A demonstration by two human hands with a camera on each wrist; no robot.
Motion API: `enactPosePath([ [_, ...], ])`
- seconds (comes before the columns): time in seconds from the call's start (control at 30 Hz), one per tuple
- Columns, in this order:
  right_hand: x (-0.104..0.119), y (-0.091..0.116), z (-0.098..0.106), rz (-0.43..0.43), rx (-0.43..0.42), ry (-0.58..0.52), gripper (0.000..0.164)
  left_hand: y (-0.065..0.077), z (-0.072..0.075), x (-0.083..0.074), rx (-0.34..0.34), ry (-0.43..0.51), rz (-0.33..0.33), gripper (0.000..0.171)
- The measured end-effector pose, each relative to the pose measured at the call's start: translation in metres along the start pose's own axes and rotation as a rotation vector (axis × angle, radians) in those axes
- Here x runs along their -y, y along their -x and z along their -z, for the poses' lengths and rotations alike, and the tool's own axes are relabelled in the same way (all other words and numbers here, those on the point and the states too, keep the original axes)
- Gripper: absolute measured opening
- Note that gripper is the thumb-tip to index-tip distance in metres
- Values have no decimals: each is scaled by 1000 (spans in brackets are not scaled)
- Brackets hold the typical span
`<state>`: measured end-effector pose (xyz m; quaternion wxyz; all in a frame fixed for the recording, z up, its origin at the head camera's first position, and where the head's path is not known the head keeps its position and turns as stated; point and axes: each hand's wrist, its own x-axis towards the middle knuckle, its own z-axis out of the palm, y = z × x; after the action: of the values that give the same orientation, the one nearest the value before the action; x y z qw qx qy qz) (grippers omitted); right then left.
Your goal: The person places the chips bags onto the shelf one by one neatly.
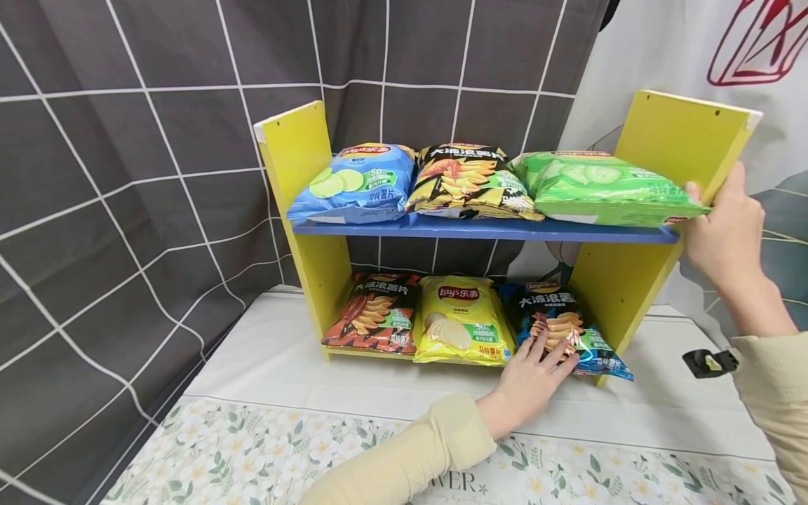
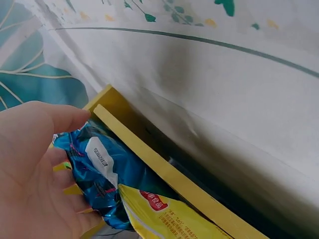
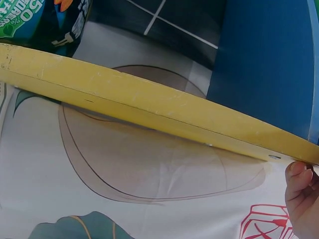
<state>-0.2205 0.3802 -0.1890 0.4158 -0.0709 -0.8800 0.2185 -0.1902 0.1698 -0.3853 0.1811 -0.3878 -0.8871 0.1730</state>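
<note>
A small two-tier shelf (image 1: pixel 480 226) with yellow sides and a blue upper board holds several bags of potato chips. On the lower tier, at the right, lies a dark blue chip bag (image 1: pixel 600 345); the left hand (image 1: pixel 527 382) rests on its front with fingers spread. In the left wrist view the left hand (image 2: pixel 35 174) has its thumb apart from the fingers against the blue bag (image 2: pixel 102 164). Up at the right, the right hand (image 1: pixel 726 231) grips the yellow side panel (image 1: pixel 684 140) beside a green chip bag (image 1: pixel 606 186). Its fingers beyond the panel are partly hidden.
Blue (image 1: pixel 360 182) and black-gold (image 1: pixel 470 181) chip bags share the upper tier with the green one. Red-black (image 1: pixel 379 315) and yellow (image 1: pixel 463 319) bags lie below. A dark grid curtain (image 1: pixel 126 175) hangs behind and left; a floral cloth (image 1: pixel 252 442) covers the front surface.
</note>
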Motion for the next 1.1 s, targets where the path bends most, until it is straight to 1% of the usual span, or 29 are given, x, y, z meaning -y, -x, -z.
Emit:
enactPosePath([
  [0.2,1,0,-1,6,-2,-4,39,-1,0,-2,75,-54,46,69],
  [0.33,1,1,-1,2,-5,-9,39,-1,2,-2,103,-64,55,70],
  [0.4,0,1,-1,4,-20,-9,39,0,4,-3,115,-62,58,68],
  [0.5,-3,1,0,5,-33,-3,40,3,7,-4,122,-58,65,66],
  [0.6,-5,3,2,-2,-13,13,41,6,10,-3,118,-45,73,63],
  [0.7,-8,6,3,-12,39,36,41,9,12,-1,111,-31,82,61],
  [0.8,-13,13,4,-4,91,31,41,14,12,1,93,-14,84,60],
  [0.93,-22,30,5,17,119,27,38,23,12,6,43,9,77,59],
  [1.03,-27,45,8,32,112,67,35,32,12,12,-6,28,72,57],
  [1.1,-29,56,9,50,106,96,34,37,11,17,-27,43,72,57],
])
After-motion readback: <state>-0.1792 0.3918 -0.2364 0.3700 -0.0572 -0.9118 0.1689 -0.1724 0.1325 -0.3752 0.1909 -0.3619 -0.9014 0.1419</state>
